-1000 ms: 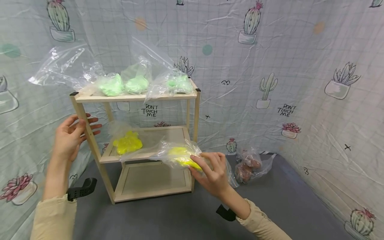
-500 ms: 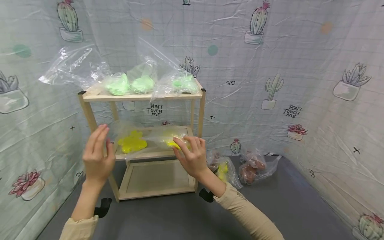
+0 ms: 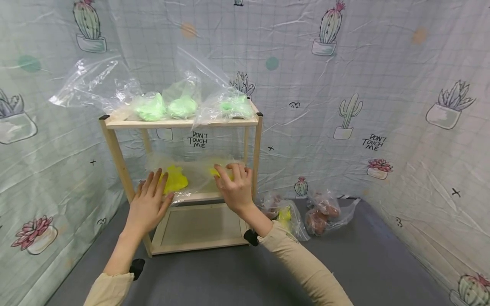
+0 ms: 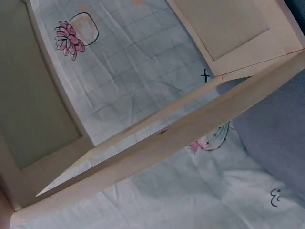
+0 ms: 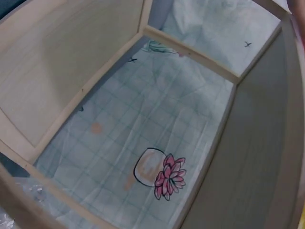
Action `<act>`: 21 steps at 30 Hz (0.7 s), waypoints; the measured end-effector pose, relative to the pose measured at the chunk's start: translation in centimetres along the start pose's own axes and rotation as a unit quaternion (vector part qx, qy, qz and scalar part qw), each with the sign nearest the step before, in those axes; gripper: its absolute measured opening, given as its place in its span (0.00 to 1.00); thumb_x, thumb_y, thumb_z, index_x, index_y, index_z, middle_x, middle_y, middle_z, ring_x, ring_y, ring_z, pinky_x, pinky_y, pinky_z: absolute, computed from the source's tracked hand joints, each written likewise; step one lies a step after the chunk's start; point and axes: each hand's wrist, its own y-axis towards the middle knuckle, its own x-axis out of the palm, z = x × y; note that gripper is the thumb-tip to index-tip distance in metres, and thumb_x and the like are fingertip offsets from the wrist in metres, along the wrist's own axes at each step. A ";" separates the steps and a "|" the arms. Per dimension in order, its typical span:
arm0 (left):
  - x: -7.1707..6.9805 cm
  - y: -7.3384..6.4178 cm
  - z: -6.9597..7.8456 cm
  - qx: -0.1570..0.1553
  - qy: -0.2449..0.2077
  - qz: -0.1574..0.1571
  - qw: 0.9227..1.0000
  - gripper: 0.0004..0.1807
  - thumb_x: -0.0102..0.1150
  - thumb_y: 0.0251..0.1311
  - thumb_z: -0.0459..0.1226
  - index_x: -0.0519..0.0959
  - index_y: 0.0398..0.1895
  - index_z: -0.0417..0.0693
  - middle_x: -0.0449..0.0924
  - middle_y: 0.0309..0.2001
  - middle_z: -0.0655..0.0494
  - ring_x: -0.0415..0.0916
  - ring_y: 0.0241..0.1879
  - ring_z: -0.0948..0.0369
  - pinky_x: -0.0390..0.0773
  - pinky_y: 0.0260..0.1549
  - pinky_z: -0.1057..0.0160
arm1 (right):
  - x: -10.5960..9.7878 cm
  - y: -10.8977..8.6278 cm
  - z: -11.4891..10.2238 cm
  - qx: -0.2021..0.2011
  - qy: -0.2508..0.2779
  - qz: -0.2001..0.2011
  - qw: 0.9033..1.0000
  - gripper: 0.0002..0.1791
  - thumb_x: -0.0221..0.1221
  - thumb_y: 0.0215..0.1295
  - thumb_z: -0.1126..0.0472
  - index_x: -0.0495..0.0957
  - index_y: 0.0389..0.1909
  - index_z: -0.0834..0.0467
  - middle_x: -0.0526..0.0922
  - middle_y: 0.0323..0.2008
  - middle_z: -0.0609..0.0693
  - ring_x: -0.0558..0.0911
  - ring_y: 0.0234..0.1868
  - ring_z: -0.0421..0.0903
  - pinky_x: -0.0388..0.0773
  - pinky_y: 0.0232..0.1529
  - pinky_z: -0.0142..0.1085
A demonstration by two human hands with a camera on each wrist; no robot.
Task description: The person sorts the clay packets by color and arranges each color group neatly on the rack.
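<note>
On the middle board of a small wooden shelf (image 3: 254, 153) lie two clear plastic bags with soft yellow lumps inside. My left hand (image 3: 147, 206), fingers straight, reaches over the front edge and touches the left yellow bag (image 3: 178, 177), partly covering it. My right hand (image 3: 236, 189) has bent fingers around the right yellow bag (image 3: 214, 172) and holds it on the board; much of that lump is hidden. Neither bag shows clearly in the wrist views, where mostly the shelf's wooden post (image 4: 157, 133) and lower panel (image 5: 71, 71) appear.
Several clear bags with pale green lumps (image 3: 183, 107) lie on the top board. On the grey table (image 3: 214, 276), right of the shelf, are a bag with a yellow lump (image 3: 284, 217) and bags with brownish-red lumps (image 3: 317, 221). A patterned curtain hangs behind.
My right hand has brought the yellow bag from before the shelf onto the middle board. My left hand has left the shelf's left post and come to the left yellow bag.
</note>
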 end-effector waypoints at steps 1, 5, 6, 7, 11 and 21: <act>0.1 0.0 0.0 0.001 0.008 -0.003 1.000 0.32 0.33 0.66 0.53 0.53 0.67 0.45 0.51 0.68 0.43 0.50 0.66 0.43 0.56 0.58 0.40 | 0.3 0.1 -0.2 -0.001 -0.007 0.000 1.000 0.14 0.65 0.48 0.55 0.78 0.38 0.49 0.74 0.32 0.50 0.74 0.35 0.45 0.65 0.33 0.39; 0.5 -0.1 -0.1 0.004 0.026 -0.010 1.000 0.33 0.29 0.66 0.56 0.53 0.68 0.45 0.50 0.68 0.44 0.48 0.67 0.45 0.53 0.59 0.41 | 1.1 0.1 -0.7 -0.010 -0.031 -0.015 0.999 0.12 0.64 0.49 0.55 0.77 0.37 0.47 0.74 0.32 0.49 0.74 0.34 0.44 0.66 0.33 0.39; 0.6 -0.1 -0.1 0.006 0.027 -0.011 1.000 0.34 0.29 0.66 0.56 0.53 0.68 0.45 0.50 0.68 0.44 0.48 0.67 0.45 0.53 0.60 0.42 | 1.3 0.0 -0.8 -0.014 -0.037 -0.018 0.999 0.12 0.64 0.49 0.54 0.77 0.37 0.47 0.74 0.32 0.49 0.74 0.33 0.44 0.67 0.33 0.38; 0.6 -0.1 -0.1 0.007 0.027 -0.012 1.000 0.34 0.29 0.66 0.56 0.52 0.68 0.46 0.50 0.68 0.44 0.47 0.67 0.45 0.53 0.60 0.42 | 1.4 -0.1 -0.9 -0.017 -0.043 -0.023 0.999 0.12 0.64 0.49 0.54 0.77 0.37 0.46 0.73 0.32 0.48 0.74 0.33 0.44 0.67 0.33 0.38; 0.7 -0.2 0.0 0.010 0.023 -0.019 1.000 0.34 0.31 0.65 0.56 0.52 0.68 0.47 0.50 0.68 0.45 0.46 0.68 0.45 0.51 0.61 0.43 | 1.7 -0.5 -1.3 -0.024 -0.050 -0.054 0.997 0.14 0.64 0.48 0.51 0.77 0.38 0.46 0.73 0.33 0.48 0.73 0.33 0.44 0.68 0.33 0.37; 0.6 -0.5 -0.1 0.004 0.031 -0.015 0.999 0.34 0.31 0.65 0.57 0.52 0.68 0.48 0.51 0.68 0.45 0.47 0.67 0.46 0.51 0.62 0.44 | -0.4 -1.2 -1.7 -0.037 0.121 -0.237 0.963 0.30 0.58 0.53 0.45 0.66 0.51 0.59 0.74 0.44 0.51 0.73 0.42 0.47 0.72 0.44 0.35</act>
